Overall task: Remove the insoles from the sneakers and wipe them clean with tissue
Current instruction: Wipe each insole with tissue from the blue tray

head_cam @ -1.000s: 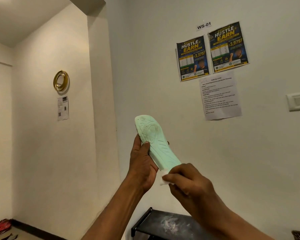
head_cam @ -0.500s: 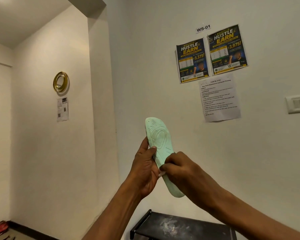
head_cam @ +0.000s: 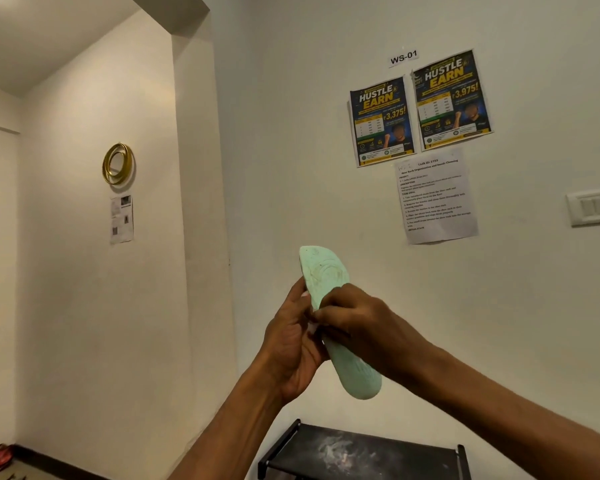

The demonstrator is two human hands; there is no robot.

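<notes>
Held up in the air before the wall (head_cam: 291, 150), the pale green insole (head_cam: 324, 271) looks light and floppy, best braced mid-length, as the left hand (head_cam: 291, 344) does with curled fingers (head_cam: 297, 296) while the right hand (head_cam: 357, 323) pinches tissue (head_cam: 311, 328) against it.

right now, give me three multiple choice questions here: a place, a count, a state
1. Where is the black rack? A) below the left hand and right hand B) overhead C) in the far left corner
2. How many HUSTLE EARN posters are up? A) one B) two C) four
3. The green insole is: A) lying on the rack B) gripped by both hands C) inside a sneaker
Answers: 1A, the rack shows under the hands; 2B, two hang side by side; 3B, both hands wrap round its middle, in the air.
</notes>
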